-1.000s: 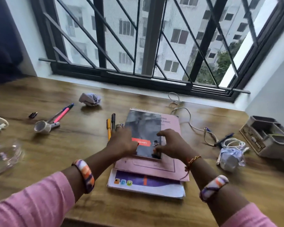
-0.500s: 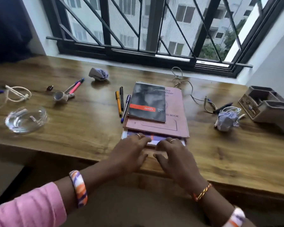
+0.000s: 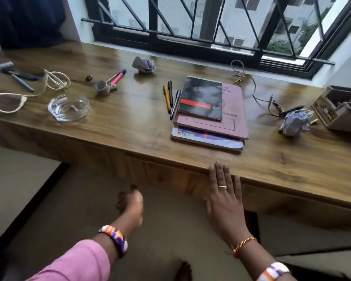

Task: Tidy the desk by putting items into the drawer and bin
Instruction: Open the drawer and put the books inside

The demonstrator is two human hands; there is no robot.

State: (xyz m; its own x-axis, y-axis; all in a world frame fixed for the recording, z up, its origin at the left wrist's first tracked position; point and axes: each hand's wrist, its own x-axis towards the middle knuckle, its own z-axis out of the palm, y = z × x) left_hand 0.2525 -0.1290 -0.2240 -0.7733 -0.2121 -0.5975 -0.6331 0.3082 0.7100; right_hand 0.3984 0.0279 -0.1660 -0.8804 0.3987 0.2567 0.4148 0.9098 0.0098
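Wooden tabletop (image 3: pixel 130 126) runs under a big window with black bars (image 3: pixel 190 21). On it, near the middle, sits a stack of books (image 3: pixel 211 118): a small dark notebook (image 3: pixel 201 98) on top, a pink book (image 3: pixel 234 112) under it, and a purple one (image 3: pixel 207 137) at the bottom. Three pens (image 3: pixel 170 98) lie just beside the stack on its left. A glass ashtray (image 3: pixel 69 107) sits farther left, near a white cord (image 3: pixel 18 96). One crumpled paper ball (image 3: pixel 143 64) lies near the window, and another paper ball (image 3: pixel 295 123) sits on the right, by a grey organizer box (image 3: pixel 340 108).

The right hand (image 3: pixel 225 199) is flat with straight fingers, touching the front edge of the tabletop below the books. The left hand (image 3: pixel 130 203) is lower down in front of the drawer front (image 3: pixel 160 175). It is blurry with curled fingers, and I cannot tell if it holds anything.
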